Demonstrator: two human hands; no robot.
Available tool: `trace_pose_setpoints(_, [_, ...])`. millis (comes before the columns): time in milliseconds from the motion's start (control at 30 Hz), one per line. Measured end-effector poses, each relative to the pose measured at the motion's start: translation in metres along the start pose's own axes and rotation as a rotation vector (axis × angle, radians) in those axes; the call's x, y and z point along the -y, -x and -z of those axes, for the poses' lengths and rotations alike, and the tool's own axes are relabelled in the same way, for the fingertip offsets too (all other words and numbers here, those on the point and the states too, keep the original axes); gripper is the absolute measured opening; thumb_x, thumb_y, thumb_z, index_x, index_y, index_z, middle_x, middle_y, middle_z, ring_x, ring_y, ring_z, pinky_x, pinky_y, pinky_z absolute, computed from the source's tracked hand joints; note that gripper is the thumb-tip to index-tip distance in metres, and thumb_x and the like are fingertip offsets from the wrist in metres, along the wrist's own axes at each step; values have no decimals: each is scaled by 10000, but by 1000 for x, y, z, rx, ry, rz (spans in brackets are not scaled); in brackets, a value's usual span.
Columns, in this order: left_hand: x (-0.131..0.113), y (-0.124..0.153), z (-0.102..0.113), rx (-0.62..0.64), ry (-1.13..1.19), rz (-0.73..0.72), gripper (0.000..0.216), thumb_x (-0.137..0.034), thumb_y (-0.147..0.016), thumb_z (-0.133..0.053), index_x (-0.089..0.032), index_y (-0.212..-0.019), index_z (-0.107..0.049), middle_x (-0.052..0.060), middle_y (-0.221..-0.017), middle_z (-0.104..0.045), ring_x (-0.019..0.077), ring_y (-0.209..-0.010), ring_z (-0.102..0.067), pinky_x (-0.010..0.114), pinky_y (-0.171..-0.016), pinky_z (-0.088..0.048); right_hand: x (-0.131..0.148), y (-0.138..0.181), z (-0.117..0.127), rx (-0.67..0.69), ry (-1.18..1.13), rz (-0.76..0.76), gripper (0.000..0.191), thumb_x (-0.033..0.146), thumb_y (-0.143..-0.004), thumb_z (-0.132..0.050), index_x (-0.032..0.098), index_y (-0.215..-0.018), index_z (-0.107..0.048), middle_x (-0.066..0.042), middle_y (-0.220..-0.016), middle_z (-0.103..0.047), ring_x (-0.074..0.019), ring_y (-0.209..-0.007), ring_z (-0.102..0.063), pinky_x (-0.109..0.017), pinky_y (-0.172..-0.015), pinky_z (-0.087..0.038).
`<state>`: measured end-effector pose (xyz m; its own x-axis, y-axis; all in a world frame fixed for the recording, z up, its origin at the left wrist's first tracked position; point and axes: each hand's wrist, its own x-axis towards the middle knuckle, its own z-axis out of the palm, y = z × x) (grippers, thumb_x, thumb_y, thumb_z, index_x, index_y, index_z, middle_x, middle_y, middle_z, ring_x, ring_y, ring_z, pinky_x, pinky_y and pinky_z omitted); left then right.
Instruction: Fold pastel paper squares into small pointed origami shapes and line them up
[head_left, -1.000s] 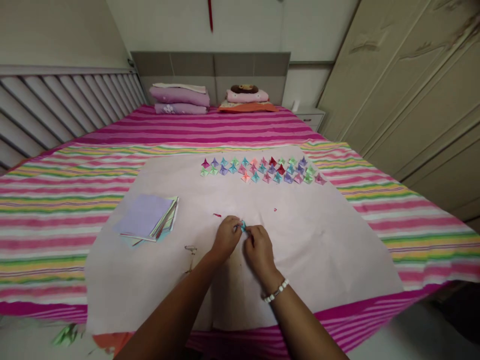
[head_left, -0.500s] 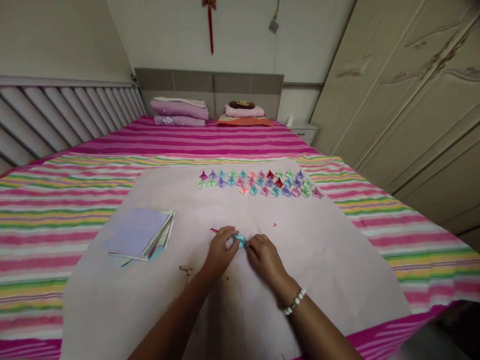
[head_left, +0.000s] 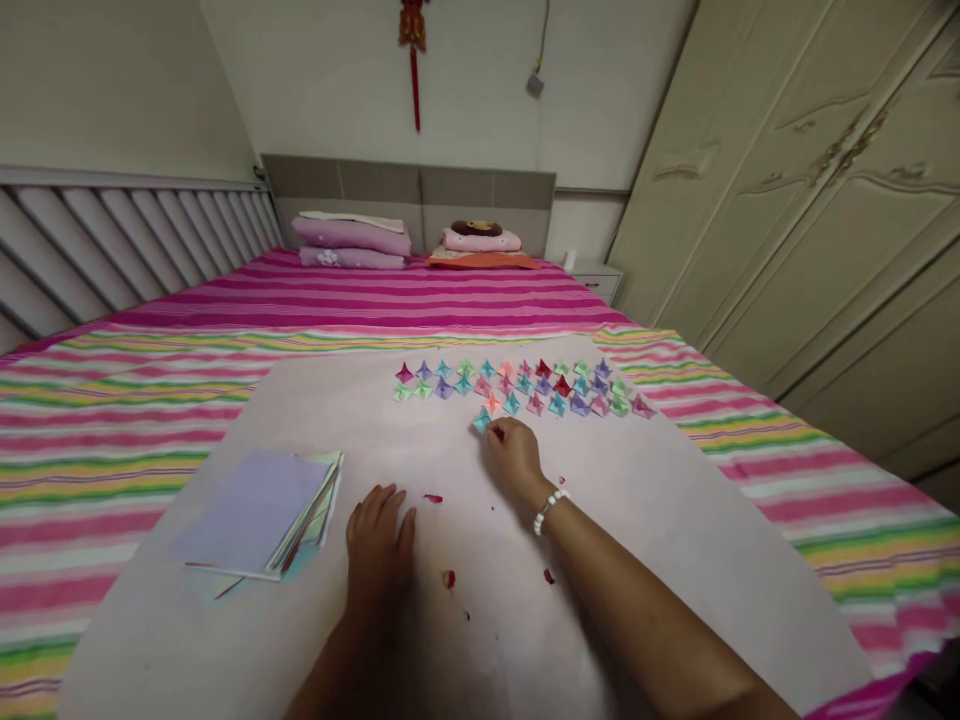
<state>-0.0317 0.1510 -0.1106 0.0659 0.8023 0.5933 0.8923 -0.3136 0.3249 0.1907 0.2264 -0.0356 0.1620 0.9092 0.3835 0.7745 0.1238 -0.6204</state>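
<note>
Between the fingertips of my right hand (head_left: 514,452) is a small blue folded-paper piece (head_left: 481,421), pointed like the others. It is just in front of the left end of the nearest row. My left hand (head_left: 379,532) lies on the white sheet (head_left: 315,630) with its fingers spread and nothing in it. Rows of small folded-paper pieces (head_left: 557,404) in pink, purple, green, blue and red stand toward the sheet's far edge. Left of my left hand is a stack of coloured paper (head_left: 255,505), with a purple sheet on top.
Small red scraps (head_left: 448,579) are scattered on the white sheet between my arms. The sheet lies on a bed with a striped cover (head_left: 67,470). Folded bedding (head_left: 351,240) is piled at the headboard (head_left: 495,190). A wardrobe (head_left: 810,220) stands at the right.
My right hand has moved forward with the blue folded-paper piece to the nearest row. My left hand has let go of it and moved left, onto the sheet. The view has tilted up slightly.
</note>
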Motion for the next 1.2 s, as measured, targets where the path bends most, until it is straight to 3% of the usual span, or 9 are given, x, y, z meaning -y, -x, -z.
trace_pose_setpoints(433, [-5, 3, -2, -71, 3, -70, 275, -212, -863, -459, -120, -1072, -612, 154, -1123, -649, 288, -1132, -547, 480, -1001, -388, 4, -42, -46, 11, 180, -53, 233, 63, -799, -483, 169, -659, -637, -59, -727, -657, -162, -683, -547, -255, -591, -322])
trace_pose_setpoints(667, [-2, 3, -6, -89, -27, -86, 273, -201, -855, -463, -101, -1053, -621, 166, -1099, -659, 297, -1103, -561, 482, -974, -402, 6, -43, -47, 80, 221, -57, 215, 80, -808, -478, 157, -731, -663, -94, -786, -682, -191, -744, -592, -265, -608, -340])
trace_pose_setpoints(800, [0, 2, -7, -103, -23, -108, 260, -193, -856, -462, -111, -1042, -622, 157, -1080, -666, 286, -1088, -570, 473, -962, -416, 10, -37, -39, 107, 193, -43, 203, 123, -805, -515, 146, -942, -662, -89, -796, -689, -203, -749, -607, -270, -621, -362])
trace_pose_setpoints(967, [1, 2, -9, -125, -36, -126, 257, -184, -861, -453, -101, -1032, -626, 160, -1069, -668, 289, -1075, -573, 475, -946, -435, 26, -7, -20, 112, 112, 6, 308, 147, -840, -489, 160, -1120, -616, -77, -863, -700, -195, -783, -618, -272, -675, -412])
trace_pose_setpoints(1200, [2, 0, -12, -82, 26, -60, 262, -188, -864, -458, -116, -1034, -644, 145, -1090, -676, 286, -1109, -572, 477, -970, -429, 44, 102, 1, 112, -84, 231, 208, 158, -840, -528, 171, -1008, -649, -73, -890, -681, -202, -850, -599, -302, -764, -466])
